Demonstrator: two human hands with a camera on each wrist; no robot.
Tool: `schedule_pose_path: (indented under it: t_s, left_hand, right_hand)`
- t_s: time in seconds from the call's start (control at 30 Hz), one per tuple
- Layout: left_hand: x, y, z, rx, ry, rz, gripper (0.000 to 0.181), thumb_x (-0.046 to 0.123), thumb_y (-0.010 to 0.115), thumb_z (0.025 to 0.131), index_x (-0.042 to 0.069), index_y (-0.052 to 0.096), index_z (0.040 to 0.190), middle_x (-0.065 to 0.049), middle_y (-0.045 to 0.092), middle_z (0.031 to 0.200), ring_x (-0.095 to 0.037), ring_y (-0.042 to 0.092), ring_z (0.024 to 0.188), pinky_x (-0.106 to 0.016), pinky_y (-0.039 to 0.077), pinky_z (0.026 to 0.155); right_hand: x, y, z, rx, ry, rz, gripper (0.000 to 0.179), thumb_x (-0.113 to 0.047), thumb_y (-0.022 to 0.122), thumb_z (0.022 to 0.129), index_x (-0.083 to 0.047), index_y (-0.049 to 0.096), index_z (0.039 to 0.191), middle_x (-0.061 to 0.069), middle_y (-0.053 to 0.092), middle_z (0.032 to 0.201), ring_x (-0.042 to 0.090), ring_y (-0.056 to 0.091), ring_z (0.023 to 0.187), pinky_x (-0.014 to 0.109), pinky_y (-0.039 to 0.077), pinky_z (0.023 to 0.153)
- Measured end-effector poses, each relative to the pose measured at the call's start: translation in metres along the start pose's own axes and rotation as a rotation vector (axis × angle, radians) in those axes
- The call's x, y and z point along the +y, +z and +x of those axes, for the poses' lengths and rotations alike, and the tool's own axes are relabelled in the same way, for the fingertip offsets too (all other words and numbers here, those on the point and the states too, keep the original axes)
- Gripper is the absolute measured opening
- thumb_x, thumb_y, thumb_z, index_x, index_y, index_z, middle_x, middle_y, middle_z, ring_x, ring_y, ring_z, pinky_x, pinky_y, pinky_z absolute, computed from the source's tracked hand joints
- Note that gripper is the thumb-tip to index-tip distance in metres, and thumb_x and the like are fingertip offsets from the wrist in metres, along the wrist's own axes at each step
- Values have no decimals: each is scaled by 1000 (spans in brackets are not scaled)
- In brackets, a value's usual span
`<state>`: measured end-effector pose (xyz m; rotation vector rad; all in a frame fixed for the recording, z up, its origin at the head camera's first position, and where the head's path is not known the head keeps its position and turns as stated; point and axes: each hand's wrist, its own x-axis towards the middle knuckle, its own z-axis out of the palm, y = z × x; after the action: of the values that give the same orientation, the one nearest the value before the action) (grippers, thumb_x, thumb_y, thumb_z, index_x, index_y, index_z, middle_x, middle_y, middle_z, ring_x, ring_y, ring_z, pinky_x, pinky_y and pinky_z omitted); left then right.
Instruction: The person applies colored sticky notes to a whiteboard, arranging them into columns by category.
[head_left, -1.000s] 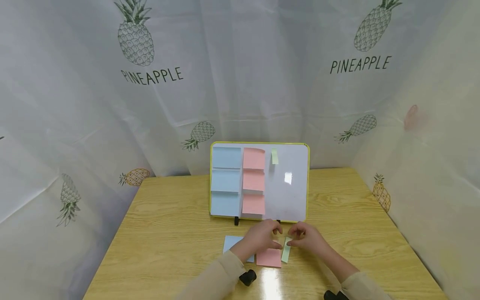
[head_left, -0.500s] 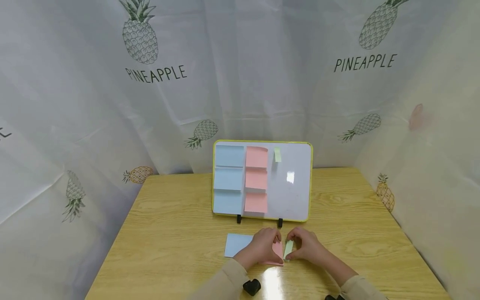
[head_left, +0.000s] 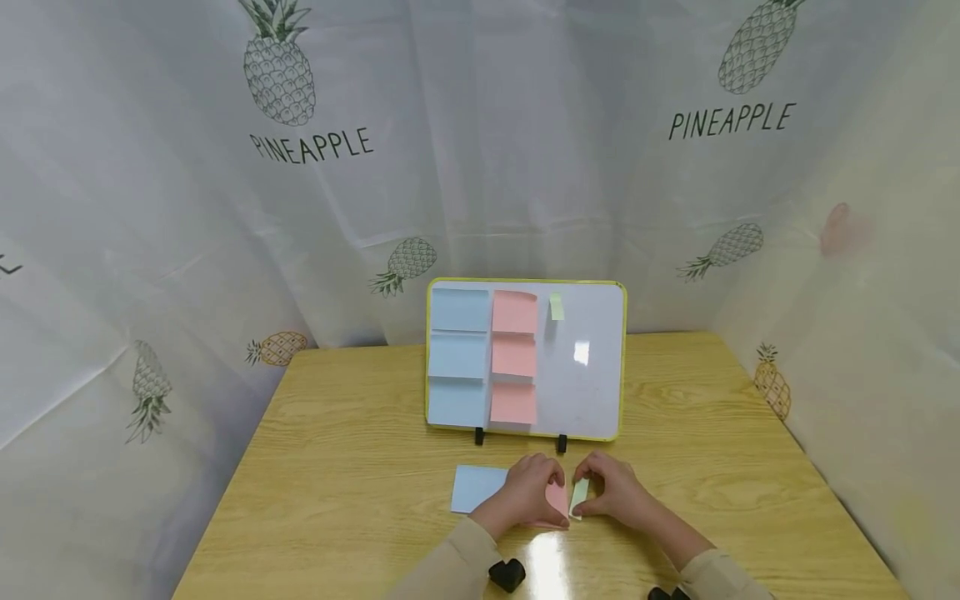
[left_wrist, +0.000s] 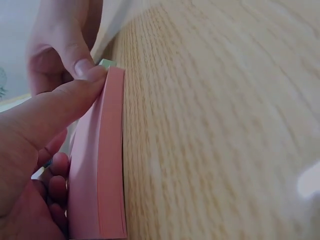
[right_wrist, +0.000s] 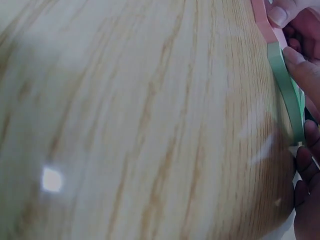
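Observation:
My left hand (head_left: 525, 493) grips the pink sticky note pad (head_left: 556, 497), thumb at its near right corner and fingers toward its far side. In the left wrist view the pink pad (left_wrist: 95, 165) lies flat on the table, the thumb on its corner. Just to the right, my right hand (head_left: 613, 492) holds the narrow green sticky note pad (head_left: 580, 497) between thumb and fingers. The right wrist view shows the green pad (right_wrist: 286, 87) with its end against the pink pad (right_wrist: 265, 22). My left forearm partly covers a blue sticky note pad (head_left: 478, 487).
Behind the hands a yellow-framed whiteboard (head_left: 581, 396) stands on black feet. It bears a column of blue notes (head_left: 457, 355), a column of pink notes (head_left: 513, 356) and one small green note (head_left: 556, 307). A pineapple-print curtain (head_left: 517, 167) surrounds the wooden table (head_left: 337, 467).
Both thumbs have come down to the near ends of the pink and green pads, and the hands now hold them. The notes on the board look the same. The head view has shifted slightly.

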<state>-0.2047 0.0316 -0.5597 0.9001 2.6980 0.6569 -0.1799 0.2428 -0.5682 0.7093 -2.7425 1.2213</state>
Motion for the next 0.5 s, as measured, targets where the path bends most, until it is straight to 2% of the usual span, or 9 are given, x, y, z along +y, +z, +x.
schedule_pose_path:
  t_s: [0.1,0.2,0.5]
  left_hand:
    - [1,1,0,5,-15,-12,46,49,87,68,28,56,95,15,43,91,-4,39,85,-28,37,77]
    - [4,2,0,16,-40,-15,44,51,85,70,28,56,94,15,42,90,-5,38,84,-29,36,78]
    - [13,7,-1,83,-109,41,44,53,83,71,26,57,95,12,47,94,-12,44,92,-34,39,85]
  right_hand:
    - [1,-1,1,-5,-6,41,40,-31,89,68,-16,63,94,-5,55,87,6,46,75,28,38,68]
    - [3,-3,2,-34,20,95,38,-28,88,70,-13,63,95,-4,54,86,8,45,72,24,40,63]
    - [7,-4,3,-79,86,191,34,-22,86,74,-12,63,97,-3,58,91,13,49,75,25,42,65]
